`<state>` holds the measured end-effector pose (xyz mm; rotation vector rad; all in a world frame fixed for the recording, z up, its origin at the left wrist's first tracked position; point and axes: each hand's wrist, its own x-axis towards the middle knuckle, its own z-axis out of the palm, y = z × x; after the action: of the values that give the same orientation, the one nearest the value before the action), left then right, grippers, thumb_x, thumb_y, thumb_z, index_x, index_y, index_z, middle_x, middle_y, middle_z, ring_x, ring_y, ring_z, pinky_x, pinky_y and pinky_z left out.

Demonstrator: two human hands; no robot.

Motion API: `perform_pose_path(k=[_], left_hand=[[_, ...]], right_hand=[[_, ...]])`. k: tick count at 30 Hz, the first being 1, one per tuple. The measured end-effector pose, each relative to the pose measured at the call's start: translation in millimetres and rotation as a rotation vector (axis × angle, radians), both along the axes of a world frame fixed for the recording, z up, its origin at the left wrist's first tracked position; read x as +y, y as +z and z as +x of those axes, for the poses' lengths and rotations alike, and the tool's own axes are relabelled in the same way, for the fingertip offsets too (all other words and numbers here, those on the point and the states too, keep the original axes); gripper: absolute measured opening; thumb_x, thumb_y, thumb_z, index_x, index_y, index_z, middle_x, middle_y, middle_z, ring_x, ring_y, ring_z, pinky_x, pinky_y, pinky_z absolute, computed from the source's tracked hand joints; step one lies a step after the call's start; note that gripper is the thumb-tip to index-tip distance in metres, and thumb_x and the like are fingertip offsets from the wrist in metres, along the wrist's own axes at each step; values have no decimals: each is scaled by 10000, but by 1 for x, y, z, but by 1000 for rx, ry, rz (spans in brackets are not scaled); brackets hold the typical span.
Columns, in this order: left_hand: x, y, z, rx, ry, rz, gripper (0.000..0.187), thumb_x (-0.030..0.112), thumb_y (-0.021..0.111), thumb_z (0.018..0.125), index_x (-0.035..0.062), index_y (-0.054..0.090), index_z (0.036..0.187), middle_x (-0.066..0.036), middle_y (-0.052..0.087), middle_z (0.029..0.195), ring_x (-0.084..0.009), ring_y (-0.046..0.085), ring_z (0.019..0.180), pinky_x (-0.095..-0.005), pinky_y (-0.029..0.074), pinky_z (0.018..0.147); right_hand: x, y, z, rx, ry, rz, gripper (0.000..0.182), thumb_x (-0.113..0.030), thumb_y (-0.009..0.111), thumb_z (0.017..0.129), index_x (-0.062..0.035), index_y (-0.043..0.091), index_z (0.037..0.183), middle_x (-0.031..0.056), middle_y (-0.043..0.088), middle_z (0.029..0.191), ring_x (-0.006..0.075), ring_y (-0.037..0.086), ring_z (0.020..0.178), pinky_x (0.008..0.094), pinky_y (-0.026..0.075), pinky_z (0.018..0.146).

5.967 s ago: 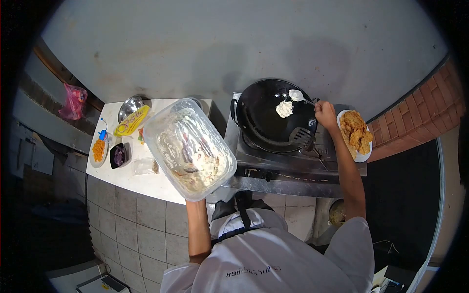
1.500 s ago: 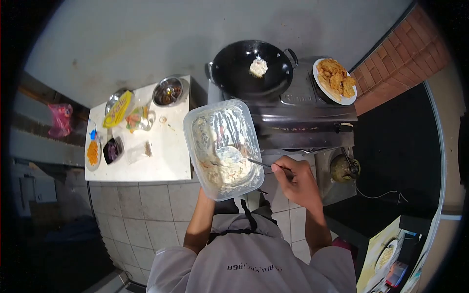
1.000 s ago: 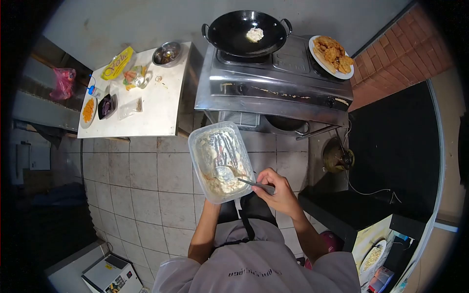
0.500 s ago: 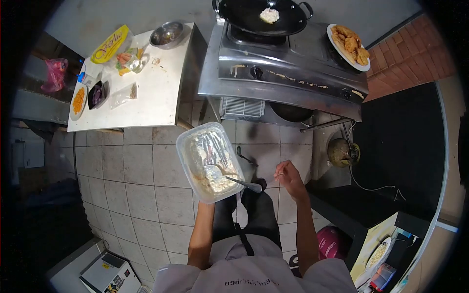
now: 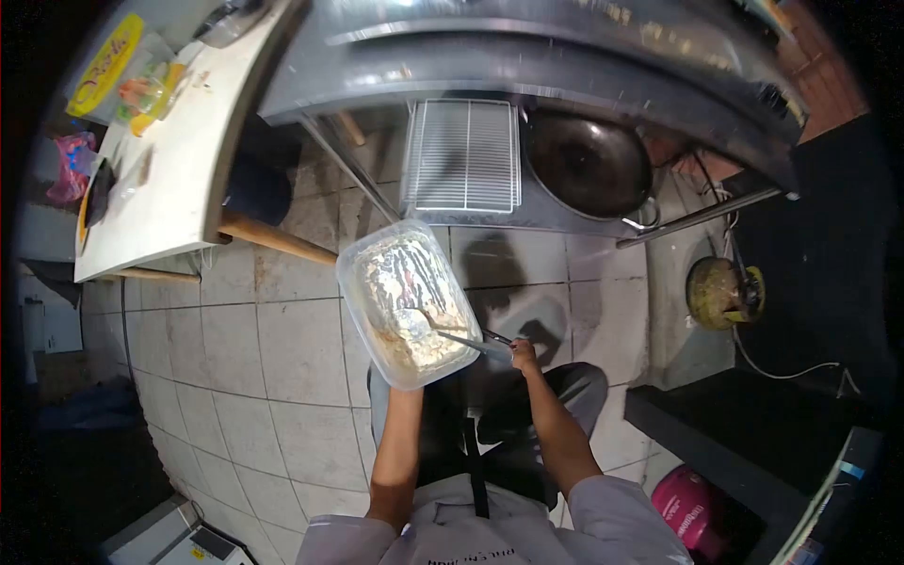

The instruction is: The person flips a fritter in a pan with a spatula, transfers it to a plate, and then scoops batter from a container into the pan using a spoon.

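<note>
A clear plastic container (image 5: pixel 350 292) with pale, lumpy batter streaked on its inside rests on my left hand, which is hidden beneath it. A metal serving spoon (image 5: pixel 461 339) lies in the batter, its handle sticking out over the right rim. My right hand (image 5: pixel 524 354) is low over the floor, right of the container, fingers closed at the end of a thin dark utensil (image 5: pixel 497 336). That utensil's far end passes behind the container's rim. The spoon handle's tip overlaps my right hand in this view.
Ahead, the metal stove stand (image 5: pixel 527 66) has a wire rack (image 5: pixel 466 155) and a dark wok (image 5: pixel 589 165) on its lower shelf. A white table (image 5: pixel 179 188) stands left, holding food packs. A gas cylinder (image 5: pixel 723 292) with a hose sits right; a pink cylinder (image 5: pixel 686 508) is lower right.
My view has dropped closer to the floor and my knees are bent. My right hand has moved left and closed at the thin utensil that lay on the floor. The container stays on my left hand.
</note>
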<state>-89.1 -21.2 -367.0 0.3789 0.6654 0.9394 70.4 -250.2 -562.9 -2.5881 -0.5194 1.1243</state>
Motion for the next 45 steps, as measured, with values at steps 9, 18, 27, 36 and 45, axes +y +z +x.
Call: perform_pose_path(k=[9, 18, 27, 36, 45], left_hand=[[20, -114, 3, -628, -90, -184, 636, 539, 407, 951, 129, 376, 1437, -110, 450, 1427, -300, 480, 1244, -497, 408, 1040], [21, -31, 9, -558, -15, -156, 656, 554, 413, 939, 129, 373, 1438, -118, 446, 1427, -309, 471, 1250, -508, 404, 1040], [33, 198, 24, -601, 10, -90, 676, 570, 419, 928, 130, 369, 1438, -125, 443, 1427, -319, 462, 1257, -519, 400, 1040], [84, 353, 15, -555, -11, -86, 696, 585, 426, 916, 130, 366, 1438, -133, 439, 1427, -328, 452, 1263, -530, 396, 1041], [132, 396, 42, -392, -76, -187, 716, 601, 432, 904, 130, 362, 1439, -141, 436, 1427, -337, 443, 1269, -541, 392, 1041]], right_hand=[[27, -85, -48, -194, 181, -379, 545, -199, 554, 887, -44, 398, 1385, 269, 272, 1467, 436, 325, 1313, 580, 250, 1069], [73, 13, 20, -167, 419, -279, 253, -113, 474, 904, -101, 640, 1095, 210, 673, 993, 388, 633, 1007, 516, 492, 864], [59, 351, 83, -235, 167, 258, 200, -233, 657, 820, -78, 612, 939, 166, 613, 742, 348, 606, 652, 419, 460, 587], [132, 635, 95, 422, -187, 724, 276, -234, 475, 1007, -10, 575, 1134, -41, 470, 742, 53, 406, 637, 214, 362, 571], [190, 688, 102, 313, -246, 870, 350, -137, 564, 957, -4, 516, 1278, -16, 505, 805, 69, 472, 663, 222, 410, 597]])
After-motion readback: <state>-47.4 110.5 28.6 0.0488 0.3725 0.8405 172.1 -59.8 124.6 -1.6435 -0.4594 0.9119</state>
